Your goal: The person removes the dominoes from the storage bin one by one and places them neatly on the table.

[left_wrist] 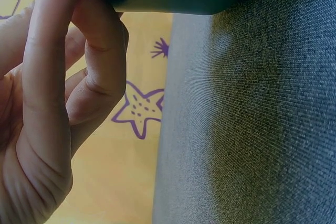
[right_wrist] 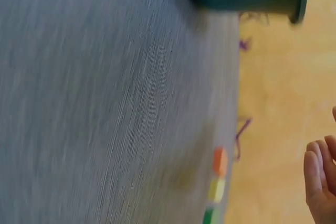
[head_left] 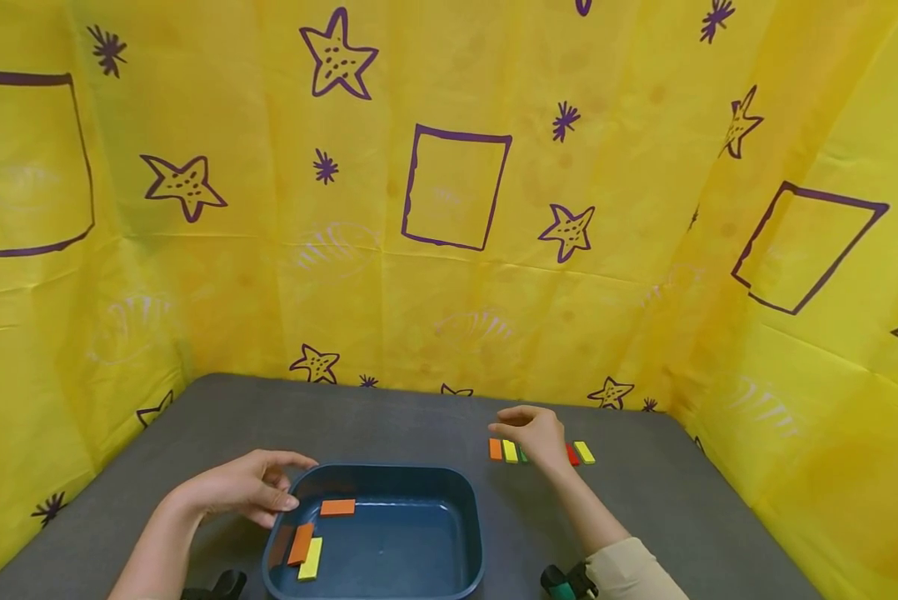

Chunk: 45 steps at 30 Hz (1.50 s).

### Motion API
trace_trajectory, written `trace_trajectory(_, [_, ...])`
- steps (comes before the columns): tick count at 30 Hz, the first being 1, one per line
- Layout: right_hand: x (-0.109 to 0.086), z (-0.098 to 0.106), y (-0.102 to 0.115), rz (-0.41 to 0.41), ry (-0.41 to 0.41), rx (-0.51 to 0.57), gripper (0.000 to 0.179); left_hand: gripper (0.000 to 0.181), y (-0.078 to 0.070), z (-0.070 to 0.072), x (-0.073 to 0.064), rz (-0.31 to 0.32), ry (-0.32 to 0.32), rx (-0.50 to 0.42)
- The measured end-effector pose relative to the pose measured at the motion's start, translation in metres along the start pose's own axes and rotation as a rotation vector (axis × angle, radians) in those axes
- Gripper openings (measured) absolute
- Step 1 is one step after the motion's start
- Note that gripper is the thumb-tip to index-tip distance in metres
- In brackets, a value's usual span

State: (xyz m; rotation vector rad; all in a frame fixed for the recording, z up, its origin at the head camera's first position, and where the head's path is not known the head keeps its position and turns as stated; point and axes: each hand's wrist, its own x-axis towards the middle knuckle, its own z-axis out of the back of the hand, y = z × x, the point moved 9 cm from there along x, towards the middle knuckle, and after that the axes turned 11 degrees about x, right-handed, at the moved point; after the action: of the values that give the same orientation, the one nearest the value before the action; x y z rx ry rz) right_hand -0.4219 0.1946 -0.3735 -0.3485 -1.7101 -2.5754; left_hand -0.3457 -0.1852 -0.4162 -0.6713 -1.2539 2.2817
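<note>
My left hand (head_left: pixel 246 485) grips the rim of the blue bin (head_left: pixel 392 552) at its far left corner, fingers bent against the outer wall. My right hand (head_left: pixel 536 433) hangs to the right of the bin, above a row of small blocks, its thumb and index finger slightly parted and nothing visible between them. That row lies on the table (head_left: pixel 411 417) beyond the bin's far right corner: an orange block (head_left: pixel 496 450), a yellow block (head_left: pixel 510 452) and a green one, then, past my hand, a red block (head_left: pixel 572 455) and another yellow. Inside the bin, one orange piece (head_left: pixel 337 507) lies near the far wall; a second orange and a yellow piece (head_left: pixel 310 559) sit together by the left wall.
</note>
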Motion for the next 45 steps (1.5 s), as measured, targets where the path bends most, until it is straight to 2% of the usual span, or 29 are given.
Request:
trace_trajectory(10, [-0.021,-0.048,0.039,0.081,0.150,0.138,0.028,0.070,-0.001,0.001,0.001,0.002,-0.006,0.004])
trace_trajectory(20, [-0.044,-0.094,0.060,0.171,0.289,0.202,0.027,0.071,-0.001,0.001,0.000,0.013,-0.013,0.000])
trace_trajectory(28, [-0.063,-0.135,0.063,0.133,0.403,0.185,0.026,0.072,-0.002,0.000,0.001,0.012,-0.010,-0.005])
trace_trajectory(32, [-0.070,-0.156,0.067,0.145,0.445,0.158,0.024,0.072,-0.002,0.000,0.002,0.012,-0.012,-0.003])
trace_trajectory(38, [-0.078,-0.179,0.070,0.173,0.462,0.094,0.023,0.072,-0.001,0.001,0.001,0.011,-0.014,0.001])
trace_trajectory(45, [-0.083,-0.195,0.064,0.187,0.486,0.048,0.026,0.071,-0.001,0.000,0.000,0.003,-0.013,0.005])
